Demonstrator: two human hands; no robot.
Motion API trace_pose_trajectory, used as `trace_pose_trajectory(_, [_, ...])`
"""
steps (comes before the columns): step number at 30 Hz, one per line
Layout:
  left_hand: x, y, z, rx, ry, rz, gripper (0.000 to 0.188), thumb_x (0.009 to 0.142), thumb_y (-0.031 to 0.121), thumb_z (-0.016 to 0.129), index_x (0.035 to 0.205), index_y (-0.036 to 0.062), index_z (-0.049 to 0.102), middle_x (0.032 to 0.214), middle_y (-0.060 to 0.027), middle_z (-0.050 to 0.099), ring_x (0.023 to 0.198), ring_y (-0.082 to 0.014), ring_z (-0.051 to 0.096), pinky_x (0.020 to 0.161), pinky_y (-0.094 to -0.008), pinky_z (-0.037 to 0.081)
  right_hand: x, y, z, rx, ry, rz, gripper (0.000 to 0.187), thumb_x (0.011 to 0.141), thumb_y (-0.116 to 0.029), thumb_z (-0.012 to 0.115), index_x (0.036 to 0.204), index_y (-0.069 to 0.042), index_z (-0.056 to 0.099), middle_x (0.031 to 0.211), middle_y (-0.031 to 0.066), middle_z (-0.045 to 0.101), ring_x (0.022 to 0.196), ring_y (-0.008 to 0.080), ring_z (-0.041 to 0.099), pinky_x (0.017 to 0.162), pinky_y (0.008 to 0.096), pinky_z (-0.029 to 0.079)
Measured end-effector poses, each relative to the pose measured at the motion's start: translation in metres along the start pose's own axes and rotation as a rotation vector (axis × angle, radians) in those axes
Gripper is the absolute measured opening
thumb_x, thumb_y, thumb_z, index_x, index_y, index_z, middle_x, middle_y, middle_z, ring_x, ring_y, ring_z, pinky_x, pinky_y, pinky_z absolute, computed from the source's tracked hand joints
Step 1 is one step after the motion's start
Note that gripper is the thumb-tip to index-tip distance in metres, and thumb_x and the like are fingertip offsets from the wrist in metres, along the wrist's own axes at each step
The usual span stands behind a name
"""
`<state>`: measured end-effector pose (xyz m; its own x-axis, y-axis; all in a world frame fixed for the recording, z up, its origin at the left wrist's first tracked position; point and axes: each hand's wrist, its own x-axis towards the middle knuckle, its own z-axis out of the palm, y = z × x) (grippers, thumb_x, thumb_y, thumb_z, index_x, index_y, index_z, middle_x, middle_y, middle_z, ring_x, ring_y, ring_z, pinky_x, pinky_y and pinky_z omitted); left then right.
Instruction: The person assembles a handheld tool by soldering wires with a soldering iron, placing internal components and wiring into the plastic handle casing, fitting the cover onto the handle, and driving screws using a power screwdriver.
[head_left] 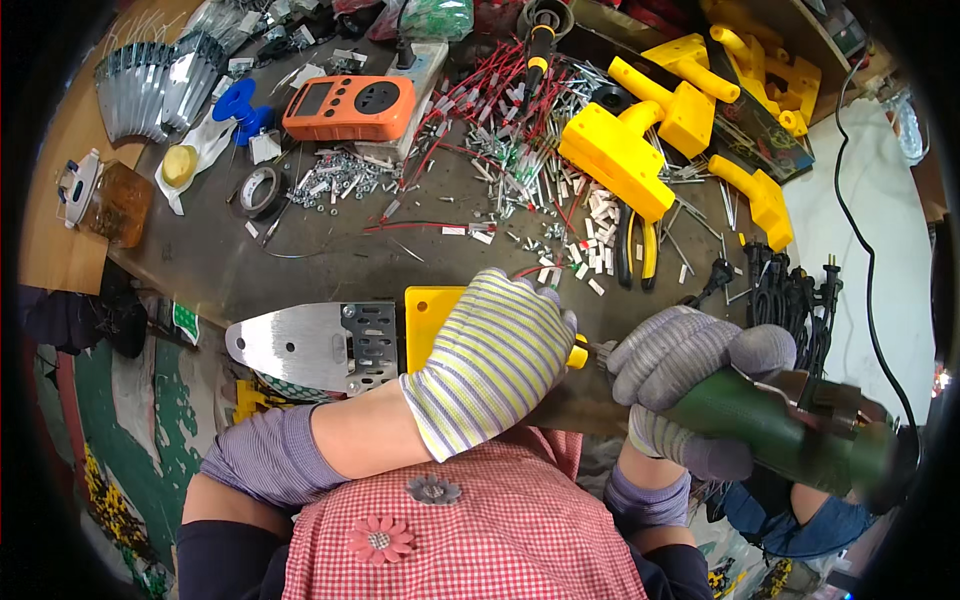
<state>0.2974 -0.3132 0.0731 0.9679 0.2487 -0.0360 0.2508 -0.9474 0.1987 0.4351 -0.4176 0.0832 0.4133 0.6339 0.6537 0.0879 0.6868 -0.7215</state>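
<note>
My left hand (500, 360), in a striped glove, is closed round a yellow plastic housing (425, 312) near the table's front edge. A flat silver metal plate (290, 345) with holes and a slotted bracket (375, 345) extends leftward from the housing. In my right hand (685, 360), gloved in grey, is a dark green power screwdriver (780, 420), lying sideways. Its tip points left, close to the yellow end piece (578, 352) just past my left hand. Whether tip and piece touch, I cannot tell. Red wire (535, 268) shows beyond my left fingers.
Beyond my hands lie pliers (638, 250), yellow plastic handles (620, 155), loose screws and nuts (350, 180), and red wires (490, 90). An orange meter (350, 108) and a tape roll (262, 190) sit at left. Black plug cords (790, 295) lie at right; a black cable (865, 240) hangs there.
</note>
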Motion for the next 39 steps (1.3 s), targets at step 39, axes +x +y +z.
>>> trace_pose_trajectory(39, [-0.032,-0.035,-0.049,-0.199,0.4,-0.106,0.044,0.072,0.032,0.08,0.105,0.0056,0.068,0.084,-0.014,0.064,0.078,-0.0358,0.064,0.074,-0.0451,0.051,-0.003,0.0,0.005,-0.059,-0.036,0.008,0.094,0.084,-0.056,0.075,0.148,0.002,0.037,0.066,0.012,0.062,0.051,0.0281,0.061,0.053,0.0441,0.056])
